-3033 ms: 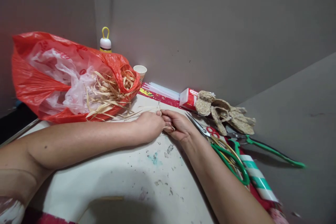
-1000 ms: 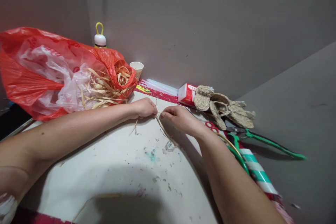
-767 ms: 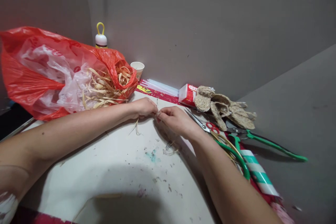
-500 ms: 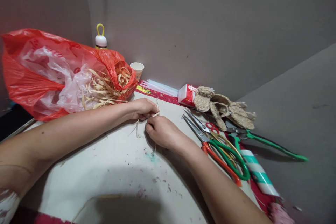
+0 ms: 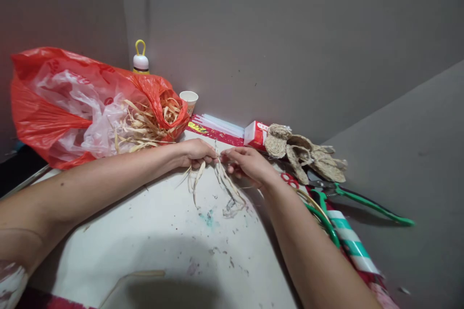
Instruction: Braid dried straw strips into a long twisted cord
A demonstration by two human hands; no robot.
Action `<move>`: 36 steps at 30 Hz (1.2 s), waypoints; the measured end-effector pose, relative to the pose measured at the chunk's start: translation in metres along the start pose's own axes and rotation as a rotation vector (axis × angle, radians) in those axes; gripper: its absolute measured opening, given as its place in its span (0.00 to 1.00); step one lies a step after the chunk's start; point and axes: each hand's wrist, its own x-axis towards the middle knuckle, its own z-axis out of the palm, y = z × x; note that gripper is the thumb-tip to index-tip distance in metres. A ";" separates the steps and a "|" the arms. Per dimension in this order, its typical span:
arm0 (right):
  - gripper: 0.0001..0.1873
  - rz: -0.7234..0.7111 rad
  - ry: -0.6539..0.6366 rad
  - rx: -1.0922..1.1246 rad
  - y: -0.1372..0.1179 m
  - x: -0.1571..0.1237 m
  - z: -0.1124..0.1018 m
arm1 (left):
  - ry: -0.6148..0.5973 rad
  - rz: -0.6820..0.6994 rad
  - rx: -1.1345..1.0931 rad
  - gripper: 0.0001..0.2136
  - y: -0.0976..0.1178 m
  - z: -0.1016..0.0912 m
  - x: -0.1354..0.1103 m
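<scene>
My left hand (image 5: 199, 153) is closed in a pinch on pale dried straw strips (image 5: 226, 183), above the white tabletop (image 5: 163, 222). Some loose ends dangle below its fingers, and a longer bunch hangs down just to the right. Close beside it, my right hand (image 5: 248, 164) has thumb and index finger pinched at the top of the same strips, its other fingers loosely curled. The exact grip between the fingertips is too small to make out.
A red plastic bag (image 5: 47, 106) spilling straw (image 5: 145, 125) lies at left, near a paper cup (image 5: 189, 101) and bottle (image 5: 140, 63). On the right are a red-white box (image 5: 255, 135), woven straw pieces (image 5: 308, 152), green-handled pruners (image 5: 373, 205), scissors (image 5: 328, 224) and a striped roll (image 5: 353, 241).
My right hand has moved up and rightward from a fist to a fingertip pinch, its arm now covering the scissors' blades. The hanging bunch of strips has come into view. My left hand stays nearly still.
</scene>
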 end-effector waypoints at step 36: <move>0.14 -0.613 0.114 -0.837 0.019 0.027 0.003 | 0.248 0.184 0.350 0.05 -0.011 0.014 0.000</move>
